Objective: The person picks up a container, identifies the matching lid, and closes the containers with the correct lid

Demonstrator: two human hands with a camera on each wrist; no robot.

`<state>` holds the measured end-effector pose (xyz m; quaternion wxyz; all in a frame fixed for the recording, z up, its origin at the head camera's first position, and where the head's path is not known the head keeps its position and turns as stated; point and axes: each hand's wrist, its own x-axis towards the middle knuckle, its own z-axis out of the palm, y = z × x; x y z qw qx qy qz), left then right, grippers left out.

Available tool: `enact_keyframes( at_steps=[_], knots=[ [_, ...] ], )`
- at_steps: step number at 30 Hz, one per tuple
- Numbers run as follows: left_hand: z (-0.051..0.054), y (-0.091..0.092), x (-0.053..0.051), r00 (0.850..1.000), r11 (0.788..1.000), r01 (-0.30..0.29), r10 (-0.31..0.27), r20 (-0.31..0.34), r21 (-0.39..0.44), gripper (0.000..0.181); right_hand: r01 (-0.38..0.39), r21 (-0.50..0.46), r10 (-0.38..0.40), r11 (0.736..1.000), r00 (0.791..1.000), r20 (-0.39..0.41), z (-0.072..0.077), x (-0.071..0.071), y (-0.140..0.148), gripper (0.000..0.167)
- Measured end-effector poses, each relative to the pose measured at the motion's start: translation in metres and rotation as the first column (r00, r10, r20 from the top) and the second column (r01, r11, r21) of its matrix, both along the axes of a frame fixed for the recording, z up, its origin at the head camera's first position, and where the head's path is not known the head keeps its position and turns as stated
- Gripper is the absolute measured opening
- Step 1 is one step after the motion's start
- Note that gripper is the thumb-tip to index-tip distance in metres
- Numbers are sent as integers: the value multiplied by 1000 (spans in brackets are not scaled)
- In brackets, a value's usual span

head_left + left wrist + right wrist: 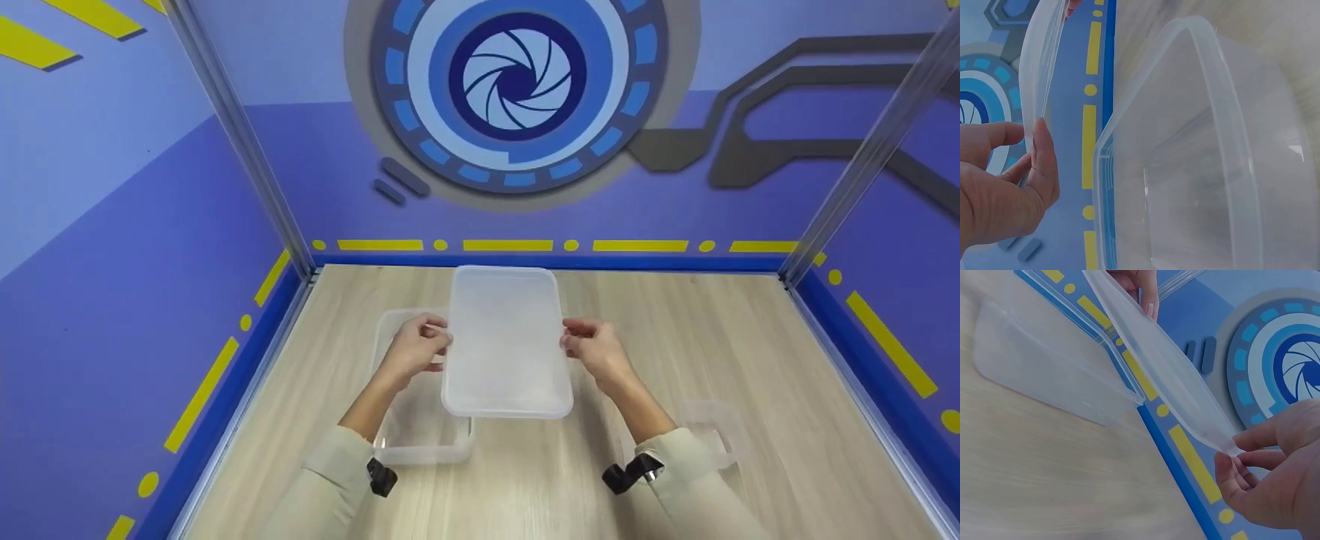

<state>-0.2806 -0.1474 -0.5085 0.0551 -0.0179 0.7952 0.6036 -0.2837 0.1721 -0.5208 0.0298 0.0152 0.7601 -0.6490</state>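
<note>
A translucent rectangular plastic lid (508, 341) is held up above the table between both hands. My left hand (414, 346) pinches its left edge between thumb and fingers. On the opposite edge, my right hand (598, 348) grips it the same way, as the right wrist view shows with the lid (1162, 371) tilted. Below and to the left stands a clear rectangular container (427, 454), its top open, partly hidden by the left hand and the lid. In the left wrist view the container's rim (1230, 135) lies beside the left hand, apart from it.
A smaller clear plastic piece (720, 427) lies on the table at the right, partly behind the right sleeve. The wooden table (540, 487) is bounded by a blue printed back wall (315, 172) and side walls with metal corner posts (240, 135).
</note>
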Motion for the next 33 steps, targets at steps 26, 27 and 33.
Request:
enact_keyframes(
  at_steps=[26, 27, 33],
  knots=[
    [22, -48, 17, 1000, 995, -23, 22, -12, -102, 31, -79, -49, 78, 996, 996, -33, 4, -4, -46, 34],
    [22, -50, 18, 1000, 994, -26, 25, -11, -106, 31, -77, -54, 76, 996, 997, -35, 3, -4, -48, 34],
    [23, -59, 19, 999, 991, -39, 38, -5, -130, 32, -73, -67, 70, 995, 996, -53, 3, -3, -59, 34]
  ],
)
